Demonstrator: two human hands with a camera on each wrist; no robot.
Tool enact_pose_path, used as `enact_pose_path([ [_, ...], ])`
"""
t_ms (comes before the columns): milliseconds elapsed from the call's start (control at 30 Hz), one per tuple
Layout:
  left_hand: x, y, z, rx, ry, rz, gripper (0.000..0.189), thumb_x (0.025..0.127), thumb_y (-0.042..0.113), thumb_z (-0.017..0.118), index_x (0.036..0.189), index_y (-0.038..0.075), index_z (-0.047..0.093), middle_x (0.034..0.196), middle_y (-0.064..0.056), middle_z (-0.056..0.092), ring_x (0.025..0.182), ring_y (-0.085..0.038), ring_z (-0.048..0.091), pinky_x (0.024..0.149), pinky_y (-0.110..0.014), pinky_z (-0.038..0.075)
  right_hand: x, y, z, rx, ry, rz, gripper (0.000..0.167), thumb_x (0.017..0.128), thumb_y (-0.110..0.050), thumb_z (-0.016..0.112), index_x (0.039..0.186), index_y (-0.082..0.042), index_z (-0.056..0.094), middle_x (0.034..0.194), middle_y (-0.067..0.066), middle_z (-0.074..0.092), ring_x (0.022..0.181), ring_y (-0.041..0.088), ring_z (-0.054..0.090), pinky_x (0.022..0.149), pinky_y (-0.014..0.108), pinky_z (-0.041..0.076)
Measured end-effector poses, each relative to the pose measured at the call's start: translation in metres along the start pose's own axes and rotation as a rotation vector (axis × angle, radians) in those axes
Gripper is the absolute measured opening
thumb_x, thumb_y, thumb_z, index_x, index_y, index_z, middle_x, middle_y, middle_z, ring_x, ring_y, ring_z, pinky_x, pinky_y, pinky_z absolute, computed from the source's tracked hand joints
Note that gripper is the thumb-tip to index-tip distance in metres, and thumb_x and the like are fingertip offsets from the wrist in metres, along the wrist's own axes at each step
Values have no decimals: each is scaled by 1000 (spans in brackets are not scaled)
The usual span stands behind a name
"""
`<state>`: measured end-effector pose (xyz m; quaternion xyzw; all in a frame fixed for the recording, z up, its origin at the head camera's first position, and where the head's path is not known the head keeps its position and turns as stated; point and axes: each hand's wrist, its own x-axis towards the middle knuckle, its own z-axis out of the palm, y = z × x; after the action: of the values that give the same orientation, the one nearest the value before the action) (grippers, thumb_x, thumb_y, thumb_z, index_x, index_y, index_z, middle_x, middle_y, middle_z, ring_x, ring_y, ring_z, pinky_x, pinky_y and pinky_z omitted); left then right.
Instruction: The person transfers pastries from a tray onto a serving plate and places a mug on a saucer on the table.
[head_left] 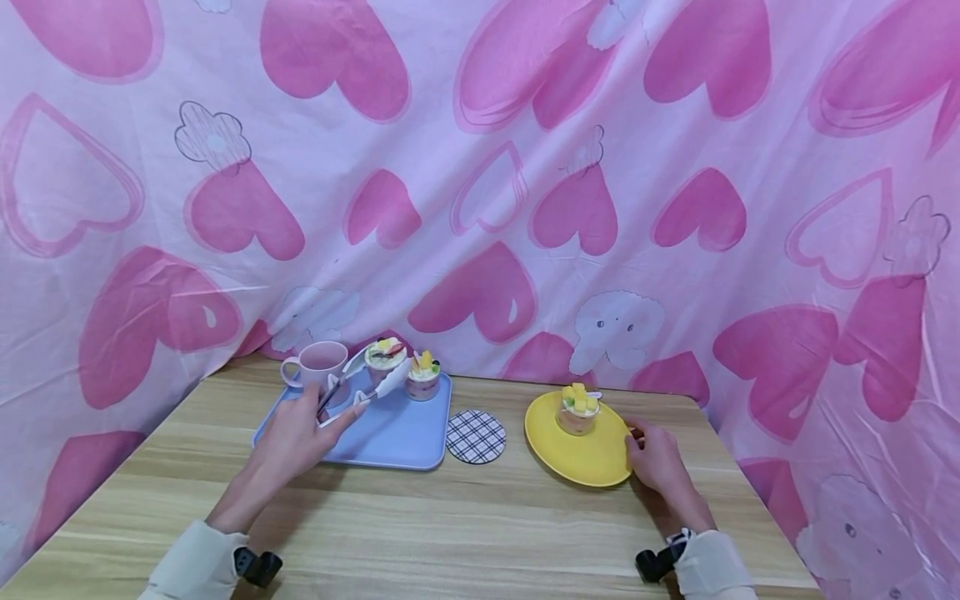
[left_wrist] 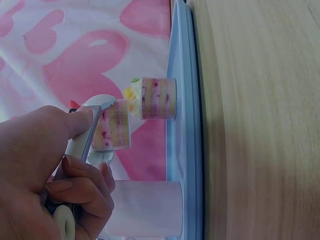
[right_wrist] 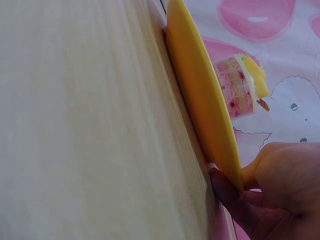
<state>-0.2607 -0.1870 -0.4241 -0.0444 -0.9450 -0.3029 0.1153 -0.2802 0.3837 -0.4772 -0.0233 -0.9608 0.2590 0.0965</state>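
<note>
Above the light-blue tray [head_left: 420, 446], toward the left of the wooden table [head_left: 450, 533], you have your left hand [head_left: 292, 429] wrapped round a pair of pale tongs [head_left: 393, 377], whose ends close about the sides of a clear dessert cup [left_wrist: 117, 127]. That layered cup is off the tray, as your left wrist view shows with the backdrop visible beneath its base; it has cream, something yellow and something red on top. Just beside it, a second dessert cup [head_left: 423, 385] stands upright on the tray near the back right corner, while a pink mug [head_left: 324, 358] stands upright near the back left, its handle pointing left. Over on the right, your right hand [head_left: 663, 458] pinches the right edge of a yellow plate [head_left: 577, 467] between thumb and fingers. Toward the back of that plate, a third dessert cup [head_left: 576, 419] sits upright, topped with yellow cubes and a bit of green. Between tray and plate lies a round checked coaster [head_left: 476, 437], nearer the tray. Behind everything hangs a pink cloth [head_left: 465, 192] printed with hearts, and on each of your wrists you wear a small black camera.
</note>
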Motion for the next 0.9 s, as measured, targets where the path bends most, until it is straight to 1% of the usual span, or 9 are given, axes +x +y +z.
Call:
enact_pose_path([
  [167, 0, 3, -1, -2, -11, -4, 71, 96, 66, 73, 124, 5, 50, 82, -8, 48, 67, -19, 52, 52, -28, 41, 0, 0, 0, 3, 0, -3, 39, 105, -6, 59, 142, 8, 63, 115, 27, 74, 100, 33, 71, 85, 47, 61],
  [433, -1, 7, -2, -5, -12, 0, 76, 96, 67, 73, 131, 4, 49, 82, -8, 47, 66, -19, 51, 50, -28, 40, 0, 0, 0, 0, -2, -2, 40, 105, -6, 59, 142, 8, 63, 115, 26, 74, 100, 32, 71, 85, 48, 61],
  [667, -2, 12, -2, -27, -25, -6, 75, 95, 68, 73, 128, 5, 50, 83, -8, 48, 66, -19, 51, 50, -28, 42, 1, 0, 0, -7, -9, 6, 40, 106, -7, 58, 143, 7, 63, 118, 27, 74, 101, 33, 70, 87, 49, 61],
  [900, 0, 17, -3, -35, -41, -28, 82, 94, 72, 72, 137, 5, 49, 85, -9, 50, 69, -20, 54, 51, -28, 44, 2, 1, 0, -2, -11, 14, 41, 106, -7, 57, 144, 7, 62, 119, 27, 73, 104, 35, 71, 89, 50, 61],
])
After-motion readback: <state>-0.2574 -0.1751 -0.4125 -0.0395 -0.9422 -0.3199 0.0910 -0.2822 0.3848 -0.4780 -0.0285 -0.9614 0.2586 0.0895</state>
